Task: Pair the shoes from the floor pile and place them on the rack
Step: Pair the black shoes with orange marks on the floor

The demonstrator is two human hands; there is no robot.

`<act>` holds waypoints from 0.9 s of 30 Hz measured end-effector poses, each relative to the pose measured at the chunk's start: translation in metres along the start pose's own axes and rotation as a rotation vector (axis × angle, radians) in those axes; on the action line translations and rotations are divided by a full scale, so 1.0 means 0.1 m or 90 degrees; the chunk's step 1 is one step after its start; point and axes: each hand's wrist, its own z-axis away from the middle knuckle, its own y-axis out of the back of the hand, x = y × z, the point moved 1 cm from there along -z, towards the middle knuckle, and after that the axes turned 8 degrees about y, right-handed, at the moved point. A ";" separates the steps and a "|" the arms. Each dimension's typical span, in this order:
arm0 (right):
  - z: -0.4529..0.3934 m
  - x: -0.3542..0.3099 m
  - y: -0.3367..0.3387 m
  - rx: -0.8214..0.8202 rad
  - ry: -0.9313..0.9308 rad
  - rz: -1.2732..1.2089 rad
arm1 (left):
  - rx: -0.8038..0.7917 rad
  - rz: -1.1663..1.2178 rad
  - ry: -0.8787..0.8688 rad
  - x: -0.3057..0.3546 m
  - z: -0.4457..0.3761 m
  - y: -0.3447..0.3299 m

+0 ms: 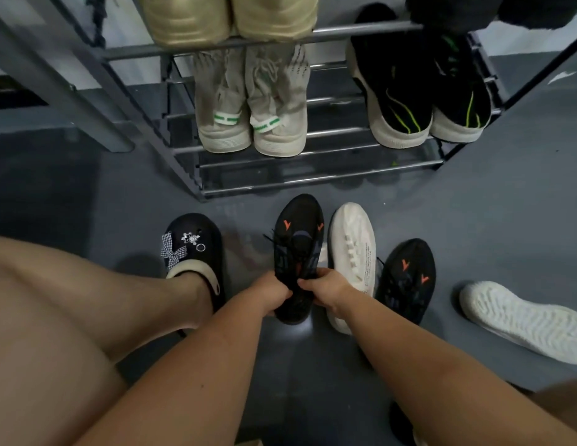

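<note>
A black sneaker with orange marks point(298, 233) is in front of me, toe toward the rack. My left hand point(270, 292) grips its left side near the opening and my right hand point(326, 289) grips the right side. Its twin, a second black sneaker with orange marks point(406, 278), lies on the floor to the right. Between the two lies a cream sneaker point(353, 249). Another white shoe point(525, 320) lies sole up at the far right. The metal shoe rack point(313, 181) stands just beyond.
On the rack sit a beige pair with green tabs point(251, 123) and a black pair with neon green lines point(422, 101); a gold pair point(229, 17) is on a higher shelf. My left foot wears a black clog point(197, 249). Grey floor all around.
</note>
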 end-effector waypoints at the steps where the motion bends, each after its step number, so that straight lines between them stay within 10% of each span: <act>1: 0.02 -0.01 0.02 0.000 0.006 0.006 | 0.001 -0.008 -0.011 0.02 0.01 -0.02; 9: 0.34 -0.10 0.50 0.102 0.134 0.210 | 0.212 -0.333 -0.197 0.21 0.18 -0.22; 27: 0.76 1.04 1.43 0.164 -0.031 0.274 | 0.092 -0.791 -0.343 0.22 0.24 -1.32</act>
